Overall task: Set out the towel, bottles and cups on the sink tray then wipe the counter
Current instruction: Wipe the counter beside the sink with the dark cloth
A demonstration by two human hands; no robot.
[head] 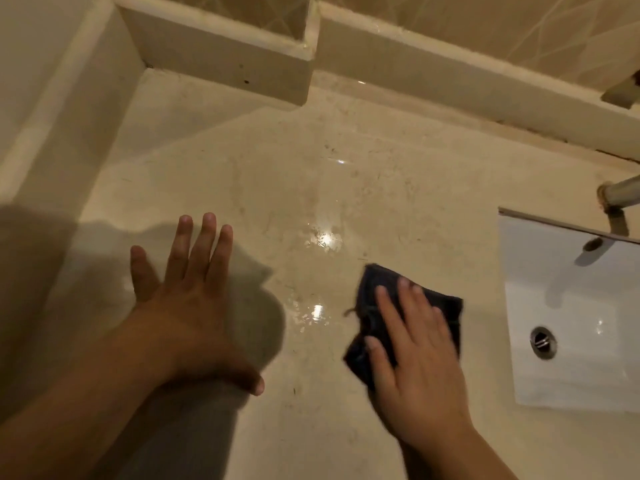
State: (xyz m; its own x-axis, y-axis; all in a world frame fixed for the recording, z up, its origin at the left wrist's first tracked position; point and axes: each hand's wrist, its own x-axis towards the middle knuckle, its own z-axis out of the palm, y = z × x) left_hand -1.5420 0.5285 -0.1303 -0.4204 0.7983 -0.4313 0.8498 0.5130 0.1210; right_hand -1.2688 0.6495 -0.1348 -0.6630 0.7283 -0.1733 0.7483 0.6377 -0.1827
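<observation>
A dark blue cloth (372,289) lies flat on the beige stone counter (311,188), just left of the sink. My right hand (415,344) presses down on the cloth with its fingers spread, covering most of it. My left hand (188,292) rests flat on the counter at the left, fingers apart, holding nothing. The counter shines wet in patches between my hands. No towel, bottles, cups or tray appear in this view.
A white rectangular sink (568,306) with a metal drain (543,342) sits at the right, under a metal tap spout (623,192). A raised tiled ledge (221,60) runs along the back wall, and a wall (52,116) bounds the counter's left side.
</observation>
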